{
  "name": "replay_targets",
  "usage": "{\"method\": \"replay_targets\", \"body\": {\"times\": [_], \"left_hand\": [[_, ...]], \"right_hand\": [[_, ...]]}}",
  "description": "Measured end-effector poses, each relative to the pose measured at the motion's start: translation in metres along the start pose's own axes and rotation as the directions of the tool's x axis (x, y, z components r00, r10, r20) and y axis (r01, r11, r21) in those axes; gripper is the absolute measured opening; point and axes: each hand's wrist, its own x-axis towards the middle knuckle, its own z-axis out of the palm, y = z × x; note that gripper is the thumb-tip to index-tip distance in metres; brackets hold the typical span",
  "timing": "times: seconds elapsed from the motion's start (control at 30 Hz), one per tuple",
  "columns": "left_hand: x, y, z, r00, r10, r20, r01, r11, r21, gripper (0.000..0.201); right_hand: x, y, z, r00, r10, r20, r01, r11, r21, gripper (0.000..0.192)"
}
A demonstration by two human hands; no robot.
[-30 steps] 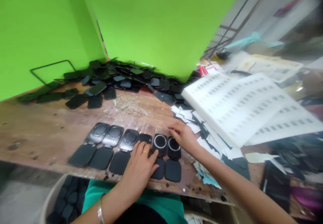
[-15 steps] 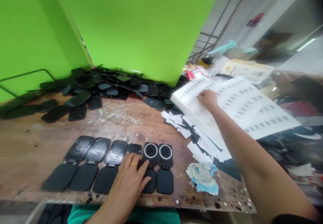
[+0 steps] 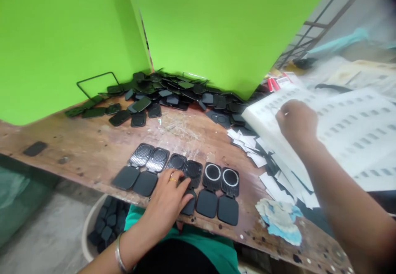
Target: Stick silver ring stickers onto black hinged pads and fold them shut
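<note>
Several open black hinged cases (image 3: 213, 187) lie in a row near the front edge of the wooden table (image 3: 77, 142). Two at the right of the row carry white rings (image 3: 230, 177). My left hand (image 3: 168, 202), a ring on one finger, rests flat on the middle cases and covers one lower half. My right hand (image 3: 297, 121) is over a stack of white sticker sheets (image 3: 355, 134) at the right, fingers pinched at the sheet's surface. What it pinches is too small to tell.
A heap of black cases (image 3: 173, 92) lies at the back against the green wall (image 3: 216, 26). Peeled white backing scraps (image 3: 272, 167) spread beside the sheets. A blue-white rag (image 3: 280, 220) lies near the front edge. A bucket of black parts (image 3: 102, 228) stands below the table.
My right hand left the ringed cases and went up to the sticker sheets. My left hand stayed on the row. The camera swung, shifting the view.
</note>
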Motion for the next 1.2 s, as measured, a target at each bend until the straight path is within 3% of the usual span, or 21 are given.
{"method": "replay_targets", "body": {"times": [0.07, 0.13, 0.2, 0.23, 0.3, 0.37, 0.5, 0.7, 0.83, 0.93, 1.07, 1.2], "left_hand": [[-0.003, -0.001, 0.001, 1.0, -0.004, 0.001, 0.004, 1.0, 0.018, 0.031], [-0.005, -0.001, 0.002, 1.0, -0.003, 0.001, 0.002, 0.999, 0.039, 0.03], [-0.006, -0.001, 0.003, 1.0, 0.001, 0.007, -0.002, 0.999, 0.053, 0.029], [-0.006, -0.001, 0.003, 1.0, 0.002, 0.012, -0.003, 0.998, 0.057, 0.029], [-0.006, -0.001, 0.003, 1.0, 0.001, 0.017, -0.002, 0.998, 0.062, 0.028], [-0.005, 0.0, 0.002, 1.0, -0.001, 0.024, 0.0, 0.997, 0.073, 0.03], [-0.005, 0.001, 0.002, 0.999, -0.004, 0.04, 0.0, 0.996, 0.09, 0.032], [-0.006, 0.0, 0.003, 0.999, 0.011, 0.036, -0.014, 0.997, 0.078, 0.032], [-0.006, 0.0, 0.003, 1.0, 0.013, 0.024, -0.015, 0.996, 0.084, 0.03], [-0.005, 0.0, 0.003, 1.0, 0.018, 0.018, -0.019, 0.997, 0.074, 0.032], [-0.005, -0.003, 0.005, 1.0, 0.024, -0.012, -0.023, 0.997, 0.072, 0.031], [-0.007, -0.01, 0.016, 0.995, 0.056, -0.087, -0.05, 0.996, 0.074, 0.027]], "right_hand": [[-0.027, -0.029, -0.002, 0.995, -0.087, 0.047, 0.077, 0.979, 0.191, 0.021], [-0.056, -0.059, 0.002, 0.964, -0.216, 0.155, 0.121, 0.876, 0.467, 0.018], [-0.083, -0.085, 0.01, 0.887, -0.321, 0.332, 0.023, 0.75, 0.661, 0.014], [-0.095, -0.097, 0.015, 0.827, -0.361, 0.43, -0.065, 0.699, 0.712, 0.013], [-0.114, -0.115, 0.023, 0.71, -0.404, 0.577, -0.243, 0.629, 0.739, 0.011], [-0.126, -0.128, 0.03, 0.627, -0.418, 0.658, -0.371, 0.583, 0.723, 0.008], [-0.137, -0.141, 0.039, 0.559, -0.426, 0.711, -0.465, 0.548, 0.695, 0.006], [-0.141, -0.141, 0.053, 0.61, -0.423, 0.67, -0.333, 0.631, 0.7, 0.011], [-0.145, -0.14, 0.058, 0.699, -0.533, 0.477, 0.024, 0.684, 0.729, 0.02], [-0.149, -0.139, 0.055, 0.718, -0.591, 0.368, 0.239, 0.706, 0.667, 0.023], [-0.141, -0.128, 0.047, 0.765, -0.59, 0.258, 0.309, 0.688, 0.657, 0.022], [-0.095, -0.091, 0.044, 0.903, -0.386, 0.19, 0.23, 0.807, 0.545, 0.014]]}}
